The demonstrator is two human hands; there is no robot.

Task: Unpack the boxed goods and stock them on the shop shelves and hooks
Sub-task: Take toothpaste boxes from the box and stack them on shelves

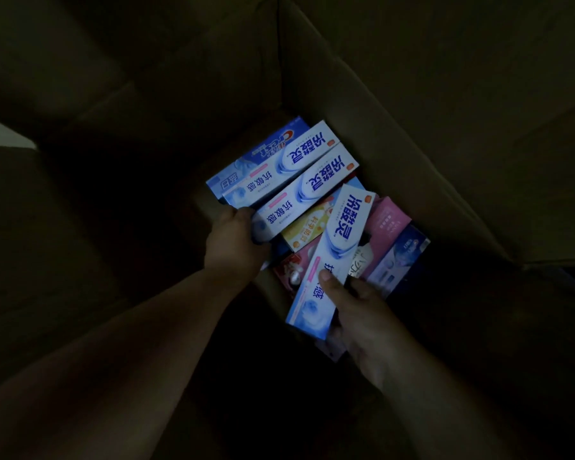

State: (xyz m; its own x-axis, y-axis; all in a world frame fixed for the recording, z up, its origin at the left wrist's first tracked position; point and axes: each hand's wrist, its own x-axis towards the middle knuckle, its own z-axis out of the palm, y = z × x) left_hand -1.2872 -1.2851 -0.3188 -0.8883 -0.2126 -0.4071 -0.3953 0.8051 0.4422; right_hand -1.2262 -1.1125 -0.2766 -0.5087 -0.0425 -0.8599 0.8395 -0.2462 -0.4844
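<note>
I look down into a deep, dim cardboard carton (pixel 372 104) holding several toothpaste boxes. My left hand (pixel 233 242) grips the near ends of two white-and-blue toothpaste boxes (pixel 299 184) that lie side by side. My right hand (pixel 356 310) holds a third white-and-blue toothpaste box (pixel 332 254), thumb on its top face, tilted above the rest. Beneath them lie a blue Crest box (pixel 263 151), a yellow box (pixel 307 229), a red box (pixel 291 265), a pink box (pixel 385 220) and a dark purple box (pixel 399 257).
The carton's flaps (pixel 478 144) stand open around the goods, with tall walls on the right and far sides. A pale strip of floor (pixel 0 134) shows at the far left. Everything outside the carton is very dark.
</note>
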